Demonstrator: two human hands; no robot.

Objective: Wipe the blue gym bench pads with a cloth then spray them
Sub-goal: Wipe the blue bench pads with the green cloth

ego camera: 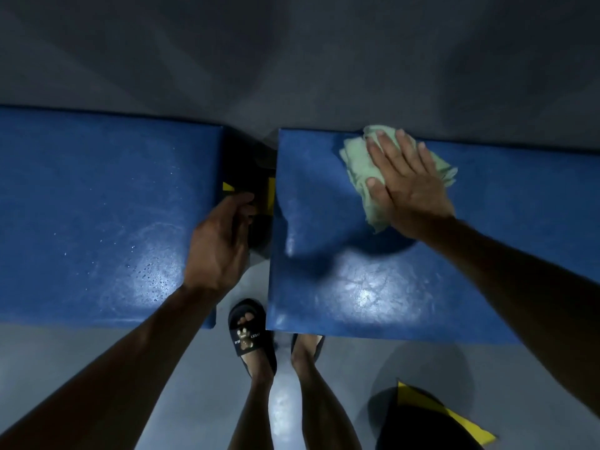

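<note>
1. Head view looks straight down on two blue bench pads set end to end, with a dark gap between them.
2. The right hand lies flat on a crumpled pale green cloth, fingers straight and slightly spread, pressing it onto the right pad near that pad's far edge.
3. The cloth sticks out from under the palm on the left, the far side and the right; its near end hangs out just below the thumb.
4. The left hand hovers over the inner end of the left pad, at the edge of the gap, fingers loosely curled and holding nothing.
5. The left pad carries small droplets and a shiny patch near its front edge; the right pad shows a bright glare spot near its front edge too.
6. Yellow markings show in the dark gap between the pads.
7. Below the pads, the person's legs stand on a grey floor; the left foot wears a black slide sandal with a small bear print.
8. A dark object with a yellow stripe sits at the lower right, its nature unclear.
</note>
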